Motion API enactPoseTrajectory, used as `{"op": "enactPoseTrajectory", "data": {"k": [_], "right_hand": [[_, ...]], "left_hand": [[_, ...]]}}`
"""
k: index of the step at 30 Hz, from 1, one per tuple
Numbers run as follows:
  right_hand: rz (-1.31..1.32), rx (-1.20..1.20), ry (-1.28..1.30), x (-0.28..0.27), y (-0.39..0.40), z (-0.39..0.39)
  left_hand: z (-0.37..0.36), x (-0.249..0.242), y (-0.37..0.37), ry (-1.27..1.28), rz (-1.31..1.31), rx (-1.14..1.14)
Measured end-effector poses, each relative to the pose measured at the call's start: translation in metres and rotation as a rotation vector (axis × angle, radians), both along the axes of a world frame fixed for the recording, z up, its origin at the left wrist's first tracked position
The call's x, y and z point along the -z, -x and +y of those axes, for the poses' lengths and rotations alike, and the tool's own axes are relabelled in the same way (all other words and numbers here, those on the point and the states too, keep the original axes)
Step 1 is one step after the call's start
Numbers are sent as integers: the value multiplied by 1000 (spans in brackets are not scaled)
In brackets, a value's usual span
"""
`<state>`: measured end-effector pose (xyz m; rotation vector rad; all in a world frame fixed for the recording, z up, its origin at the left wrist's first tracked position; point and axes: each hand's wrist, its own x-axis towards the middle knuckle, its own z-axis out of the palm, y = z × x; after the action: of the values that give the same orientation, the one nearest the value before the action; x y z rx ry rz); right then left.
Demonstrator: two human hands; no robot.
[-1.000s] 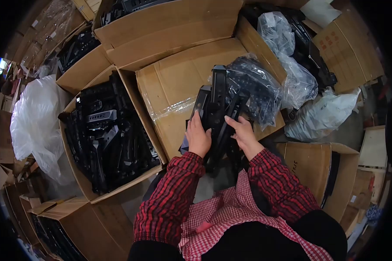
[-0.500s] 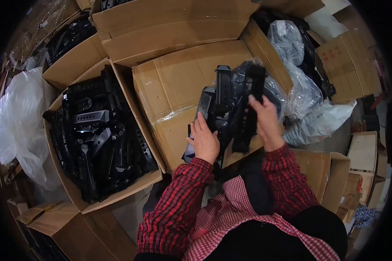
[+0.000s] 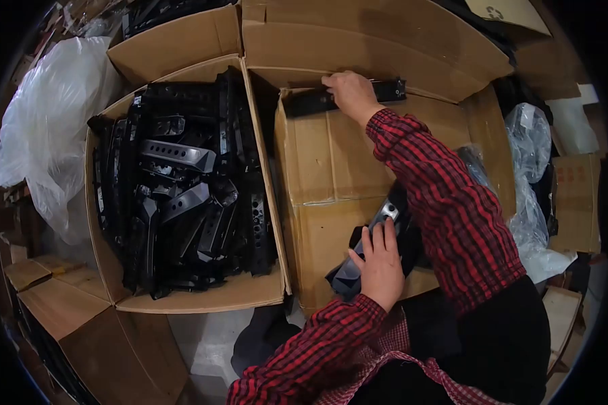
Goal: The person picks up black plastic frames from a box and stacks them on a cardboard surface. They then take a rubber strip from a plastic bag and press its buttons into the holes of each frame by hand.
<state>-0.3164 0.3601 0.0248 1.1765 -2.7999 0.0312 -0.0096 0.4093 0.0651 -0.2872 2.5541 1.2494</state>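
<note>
My right hand point(image 3: 352, 96) reaches across to the far side of the cardboard box point(image 3: 317, 253), its fingers curled over a long black plastic strip point(image 3: 389, 90) that lies along the back wall. Parts of the strip are hidden under the hand. My left hand point(image 3: 383, 271) lies with fingers stretched out on a dark grey, angular plastic part point(image 3: 346, 278) near the box's front. More black parts sit beside it, mostly covered by my right sleeve.
To the left, an open carton point(image 3: 203, 305) is full of black plastic parts point(image 3: 179, 202). A white plastic bag point(image 3: 54, 128) stands farther left. Clear plastic wrap point(image 3: 528, 145) hangs at the right, next to other cartons.
My right hand has carried the long black strip from the near right of the box to its back wall. My left hand stays on the grey part. The view has shifted left.
</note>
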Motion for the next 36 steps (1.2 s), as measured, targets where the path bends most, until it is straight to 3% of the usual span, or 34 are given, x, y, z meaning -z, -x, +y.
{"op": "enactPoseTrajectory", "data": {"k": [2,3,7,9,10,11,13,14,16,17,19,21,23,24,28,30,31,33,36], "right_hand": [[67,107,173,26,13,4],[250,0,329,29,13,9],[228,-110,528,-2,6,42],[-230,-238,442,-35,-5,87],[-323,-200,261,-56,-12,110],[-318,-180,238,-64,-16,138],[-621,192,87,-76,-20,188],[-611,197,88,-80,-24,204],[-890,270,177,-81,-44,230],[-884,278,178,-78,-58,235],[-902,629,376,-75,-86,232],[-997,624,356,-83,-84,230],[-1153,780,672,-80,-65,245],[-1244,731,736,-90,-54,251],[-824,641,1136,-169,-41,228],[-522,488,1036,-199,-26,226],[-529,477,1037,-204,-31,201],[-49,-89,809,-195,-54,141],[90,-225,506,-117,-91,57]], "left_hand": [[0,1,-4,-38,12,20],[0,0,-3,-43,-8,30],[-3,-3,2,-58,-21,52],[-1,-3,2,-15,-4,44],[-4,-10,4,-37,-29,64],[-4,-10,4,-24,-31,63],[-5,-14,5,67,-46,67],[-6,-14,7,66,-36,72],[-6,-10,8,19,-221,-30],[-6,-4,7,48,-197,-17],[-11,-8,7,26,-207,-4],[-12,-10,8,12,-215,0],[-14,-10,6,35,-206,26],[-15,-10,6,36,-209,19],[-14,-10,4,38,-218,47],[-17,-12,8,65,-225,41],[-18,-14,10,68,-243,60],[-17,-16,10,71,-265,87],[-13,-11,12,40,-268,69]]}}
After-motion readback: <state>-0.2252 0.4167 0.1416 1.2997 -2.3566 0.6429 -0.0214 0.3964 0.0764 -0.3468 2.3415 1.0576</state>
